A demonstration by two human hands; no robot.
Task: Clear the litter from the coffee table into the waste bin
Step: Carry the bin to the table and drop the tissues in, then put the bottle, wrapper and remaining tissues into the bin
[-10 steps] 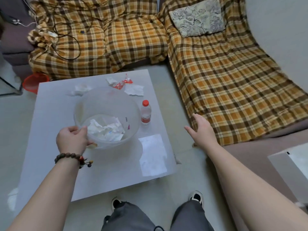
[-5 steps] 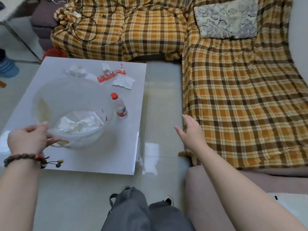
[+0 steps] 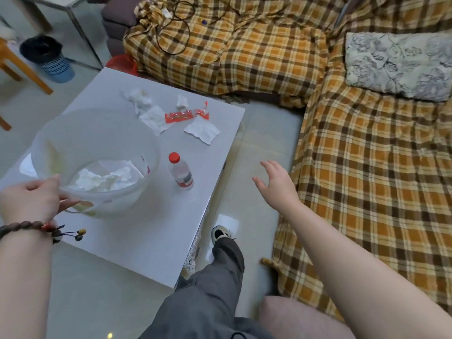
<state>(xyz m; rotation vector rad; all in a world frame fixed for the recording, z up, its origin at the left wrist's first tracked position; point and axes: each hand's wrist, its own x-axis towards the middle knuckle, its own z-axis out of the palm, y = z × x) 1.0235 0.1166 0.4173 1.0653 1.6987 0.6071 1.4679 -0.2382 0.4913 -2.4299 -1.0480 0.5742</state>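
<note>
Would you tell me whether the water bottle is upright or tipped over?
Upright: the bottle stands on the table, red cap on top.

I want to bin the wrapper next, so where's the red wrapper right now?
In the head view the red wrapper lies at the far end of the coffee table, among crumpled tissues, beyond the water bottle and the clear bin.

Left hand (image 3: 31,201) on clear bin (image 3: 97,162) rim above white table (image 3: 146,236); right hand (image 3: 276,184) spread, free.
</note>
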